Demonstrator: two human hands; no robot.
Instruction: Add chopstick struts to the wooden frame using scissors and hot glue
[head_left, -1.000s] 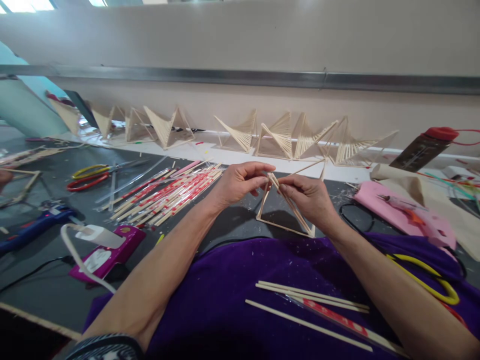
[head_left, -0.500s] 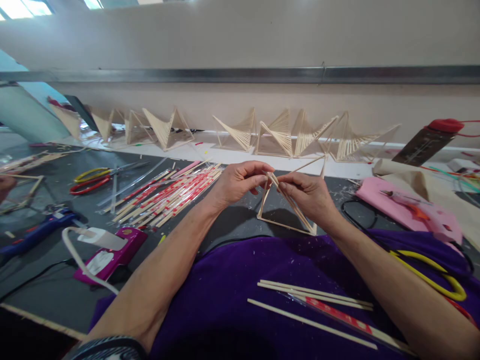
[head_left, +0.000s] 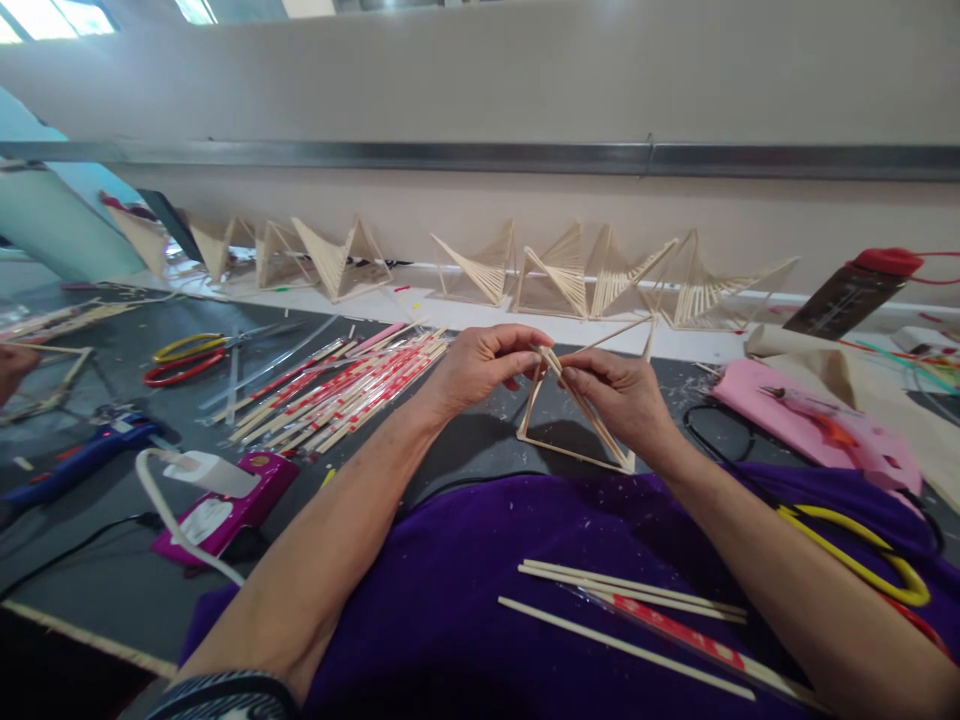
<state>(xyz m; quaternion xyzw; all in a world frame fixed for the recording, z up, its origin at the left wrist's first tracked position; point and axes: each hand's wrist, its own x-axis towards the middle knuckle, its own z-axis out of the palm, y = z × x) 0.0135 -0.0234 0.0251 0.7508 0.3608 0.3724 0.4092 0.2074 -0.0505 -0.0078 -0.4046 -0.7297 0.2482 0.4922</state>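
Observation:
A small open frame of thin wooden sticks (head_left: pixel 574 459) rests on the dark grey table in front of me. At its raised near corner my left hand (head_left: pixel 487 370) pinches the stick ends between thumb and fingers. Just beside it, my right hand (head_left: pixel 619 392) grips a stick that runs along the frame's slanting side; its fingers partly hide that joint. Loose wooden sticks (head_left: pixel 626 647) and a red-and-clear wrapper (head_left: pixel 679 632) lie on the purple cloth (head_left: pixel 450 570) over my lap.
Packaged chopsticks (head_left: pixel 337 390) and scissors (head_left: pixel 187 360) lie left, near a magenta power strip (head_left: pixel 262 490) and a blue glue gun (head_left: pixel 82 455). Finished twisted stick models (head_left: pixel 480 265) line the wall. Another glue gun (head_left: pixel 825 410) rests on pink material. Another person's hand (head_left: pixel 16 368) shows far left.
The view has shifted slightly. Both hands keep the same grip at the frame's corner, with hardly any movement.

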